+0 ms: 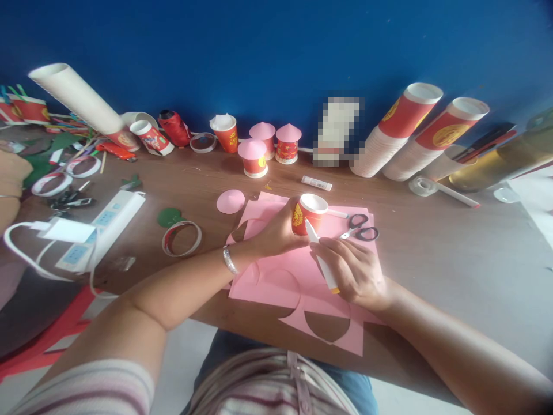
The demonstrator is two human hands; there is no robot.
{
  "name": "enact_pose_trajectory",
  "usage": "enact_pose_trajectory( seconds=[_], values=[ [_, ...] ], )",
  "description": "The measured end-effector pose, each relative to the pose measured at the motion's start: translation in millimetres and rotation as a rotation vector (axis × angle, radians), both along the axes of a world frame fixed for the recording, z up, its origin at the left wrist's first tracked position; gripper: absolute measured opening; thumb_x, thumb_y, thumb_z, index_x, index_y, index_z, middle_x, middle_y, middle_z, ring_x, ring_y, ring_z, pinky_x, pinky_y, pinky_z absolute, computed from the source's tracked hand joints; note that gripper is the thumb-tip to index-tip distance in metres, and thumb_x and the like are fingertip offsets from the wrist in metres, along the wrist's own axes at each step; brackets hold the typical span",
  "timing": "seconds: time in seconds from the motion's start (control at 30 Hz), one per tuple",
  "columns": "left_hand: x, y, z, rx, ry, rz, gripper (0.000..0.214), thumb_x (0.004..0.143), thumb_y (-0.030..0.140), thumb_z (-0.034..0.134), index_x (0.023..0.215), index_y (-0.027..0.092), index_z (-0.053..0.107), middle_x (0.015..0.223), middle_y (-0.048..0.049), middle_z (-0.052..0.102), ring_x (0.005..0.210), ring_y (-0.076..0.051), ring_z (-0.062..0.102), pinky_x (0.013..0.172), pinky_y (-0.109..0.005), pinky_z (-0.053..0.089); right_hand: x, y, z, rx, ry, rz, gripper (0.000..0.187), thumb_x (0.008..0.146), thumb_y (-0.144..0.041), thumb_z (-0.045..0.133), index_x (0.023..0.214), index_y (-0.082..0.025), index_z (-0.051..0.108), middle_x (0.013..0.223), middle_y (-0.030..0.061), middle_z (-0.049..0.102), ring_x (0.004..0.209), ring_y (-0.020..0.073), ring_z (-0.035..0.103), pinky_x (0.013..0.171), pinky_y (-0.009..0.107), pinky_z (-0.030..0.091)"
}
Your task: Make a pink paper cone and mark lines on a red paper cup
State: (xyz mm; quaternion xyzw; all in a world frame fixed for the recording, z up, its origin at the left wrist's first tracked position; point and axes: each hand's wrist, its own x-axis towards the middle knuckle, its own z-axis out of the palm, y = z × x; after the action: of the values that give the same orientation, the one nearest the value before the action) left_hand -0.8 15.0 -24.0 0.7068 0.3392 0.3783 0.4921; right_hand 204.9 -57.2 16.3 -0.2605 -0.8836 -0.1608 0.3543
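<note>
My left hand [283,227] is wrapped round a red paper cup [311,216] with a white rim and a gold pattern, its open mouth facing up. A slim white tube with a tapered tip and yellow end [325,268] is pinched in my right hand [352,268]. Its tip points up at the cup's side; whether the two touch I cannot tell. Beneath both hands lie pink paper sheets [270,276] with round holes cut out. Scissors with black handles [359,227] rest on the sheets beside the cup, partly behind my right hand.
Red cups with pink cone tops [253,158] stand at the back. Leaning cup stacks [384,135] are at right; another stack [82,104] is at left. A pink cone [230,202], a tape roll [181,238] and a power strip [103,227] lie leftward. Another person's arm [12,173] shows far left.
</note>
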Motion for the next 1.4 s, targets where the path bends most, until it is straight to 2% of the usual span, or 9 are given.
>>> enact_pose_trajectory(
  seconds=[0.1,0.27,0.47,0.67,0.8,1.03,1.17,1.4],
  values=[
    [0,1,-1.6,-0.01,-0.009,-0.005,0.075,0.071,0.051,0.095,0.127,0.022,0.054,0.12,-0.011,0.066,0.106,-0.028,0.065,0.089,-0.041,0.057,1,0,-0.1,0.013,-0.008,0.002,0.03,0.099,-0.004,0.05,0.126,-0.008,0.062,0.093,0.0134,0.075,0.076,0.0207,0.069,0.065,0.033,0.058],
    [-1,1,-2.7,0.004,0.0,-0.009,0.074,0.072,0.047,0.094,0.129,0.024,0.054,0.12,-0.0105,0.066,0.106,-0.028,0.064,0.089,-0.041,0.056,1,0,-1.4,-0.028,-0.004,0.0,0.036,0.099,-0.005,0.049,0.134,-0.012,0.059,0.096,0.0113,0.076,0.08,0.0206,0.071,0.067,0.033,0.059],
    [-1,-1,1.4,-0.007,0.024,0.006,0.065,0.076,0.04,0.091,0.125,0.023,0.052,0.113,-0.0082,0.064,0.098,-0.023,0.063,0.084,-0.037,0.055,-1,-3,-2.4,-0.015,-0.008,0.017,0.028,0.098,-0.003,0.053,0.124,-0.007,0.062,0.093,0.0127,0.077,0.078,0.0205,0.072,0.066,0.032,0.061],
    [-1,1,2.8,0.118,0.031,0.013,0.055,0.08,0.04,0.087,0.116,0.021,0.052,0.107,-0.0074,0.064,0.091,-0.02,0.06,0.08,-0.035,0.053,-1,-5,-2.8,-0.086,0.004,0.055,0.032,0.099,-0.003,0.051,0.13,-0.008,0.06,0.096,0.0132,0.077,0.081,0.0214,0.074,0.069,0.033,0.063],
    [0,1,3.7,0.143,0.025,0.023,0.048,0.082,0.038,0.085,0.111,0.021,0.051,0.102,-0.0061,0.063,0.088,-0.019,0.059,0.078,-0.035,0.052,-1,-5,-3.4,-0.104,0.007,0.07,0.033,0.099,-0.003,0.05,0.13,-0.008,0.059,0.095,0.013,0.076,0.08,0.0216,0.074,0.067,0.034,0.063],
    [0,-3,12.1,0.014,0.055,0.052,0.043,0.079,0.032,0.083,0.101,0.024,0.047,0.086,0.0019,0.05,0.072,-0.014,0.046,0.063,-0.031,0.045,-2,-5,-2.4,-0.053,0.003,0.047,0.026,0.099,-0.003,0.05,0.122,-0.005,0.061,0.094,0.0152,0.076,0.079,0.0217,0.072,0.066,0.033,0.062],
    [0,-2,14.6,-0.013,-0.002,0.036,0.041,0.077,0.025,0.081,0.097,0.023,0.045,0.087,0.002,0.051,0.074,-0.013,0.048,0.066,-0.029,0.047,-2,-4,-3.4,-0.029,0.01,0.038,0.021,0.099,-0.002,0.052,0.116,-0.004,0.062,0.093,0.0151,0.076,0.078,0.0205,0.071,0.066,0.032,0.061],
    [-3,-4,22.2,-0.165,-0.022,0.037,0.04,0.077,0.022,0.078,0.106,0.021,0.05,0.093,0.0003,0.054,0.08,-0.014,0.05,0.068,-0.027,0.047,2,-1,-2.2,-0.016,0.001,0.008,0.022,0.099,-0.002,0.051,0.117,-0.008,0.062,0.091,0.012,0.075,0.077,0.0191,0.069,0.066,0.031,0.058]
  ],
)
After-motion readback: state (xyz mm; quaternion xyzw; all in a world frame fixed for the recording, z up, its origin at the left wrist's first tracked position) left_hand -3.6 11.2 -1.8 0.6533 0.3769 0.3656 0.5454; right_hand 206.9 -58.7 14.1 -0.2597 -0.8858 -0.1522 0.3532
